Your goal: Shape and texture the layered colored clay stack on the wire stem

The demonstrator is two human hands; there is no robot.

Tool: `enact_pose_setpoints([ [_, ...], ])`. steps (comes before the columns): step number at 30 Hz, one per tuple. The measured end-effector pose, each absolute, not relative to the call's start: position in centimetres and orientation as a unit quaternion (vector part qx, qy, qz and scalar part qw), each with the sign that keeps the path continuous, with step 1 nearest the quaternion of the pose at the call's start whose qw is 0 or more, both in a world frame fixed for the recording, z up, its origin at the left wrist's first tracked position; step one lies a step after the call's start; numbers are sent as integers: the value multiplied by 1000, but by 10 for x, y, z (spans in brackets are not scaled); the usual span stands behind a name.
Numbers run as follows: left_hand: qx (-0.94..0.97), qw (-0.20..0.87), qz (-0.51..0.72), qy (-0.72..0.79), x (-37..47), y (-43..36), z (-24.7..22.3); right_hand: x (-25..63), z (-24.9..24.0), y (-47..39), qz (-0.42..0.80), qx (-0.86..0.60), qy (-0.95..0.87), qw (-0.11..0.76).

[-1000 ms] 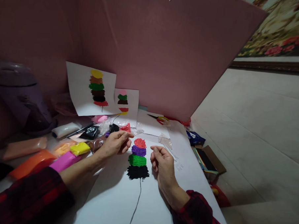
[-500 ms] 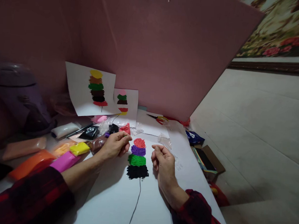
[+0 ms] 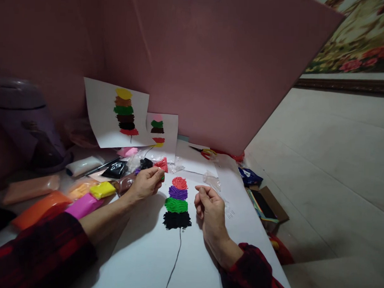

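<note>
four clay bands (image 3: pixel 177 205) on white paper (image 3: pixel 145 254), between left hand (image 3: pixel 146 183) and right hand (image 3: pixel 212 209). pinched in left, green bit (image 3: pixel 163 177); in curled right, cannot tell if holding anything. farther left, yellow packet (image 3: pixel 102 190); behind, two upright pictures (image 3: pixel 124 110).

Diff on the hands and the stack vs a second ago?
Left hand pulled back slightly leftward, away from the four-colour stack; its fingers are more curled, and a small green bit now shows clearly at their tips. No clear pickup or release visible. Right hand is practically where it was, just right of the stack; the stack looks unchanged.
</note>
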State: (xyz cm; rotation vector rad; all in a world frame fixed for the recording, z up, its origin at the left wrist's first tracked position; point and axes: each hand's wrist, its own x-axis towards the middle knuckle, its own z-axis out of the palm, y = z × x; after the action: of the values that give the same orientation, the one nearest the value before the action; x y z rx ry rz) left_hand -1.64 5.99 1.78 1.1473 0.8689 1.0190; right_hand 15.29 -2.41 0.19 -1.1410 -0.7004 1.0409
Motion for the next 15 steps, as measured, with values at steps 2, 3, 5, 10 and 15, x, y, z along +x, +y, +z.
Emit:
enact_pose_setpoints([
  [2,486,640,455,383,-18,59,19,152,2,-24,459,-505,-309,662],
  [3,478,643,459,383,-19,59,20,152,3,-25,458,-507,-310,661],
  [5,461,650,466,384,-20,57,21,152,4,-26,455,-511,-311,660],
  [10,415,686,474,364,-24,56,28,151,6,-27,459,-524,-311,646],
  [15,328,760,468,310,-25,56,33,151,6,-27,465,-525,-307,644],
])
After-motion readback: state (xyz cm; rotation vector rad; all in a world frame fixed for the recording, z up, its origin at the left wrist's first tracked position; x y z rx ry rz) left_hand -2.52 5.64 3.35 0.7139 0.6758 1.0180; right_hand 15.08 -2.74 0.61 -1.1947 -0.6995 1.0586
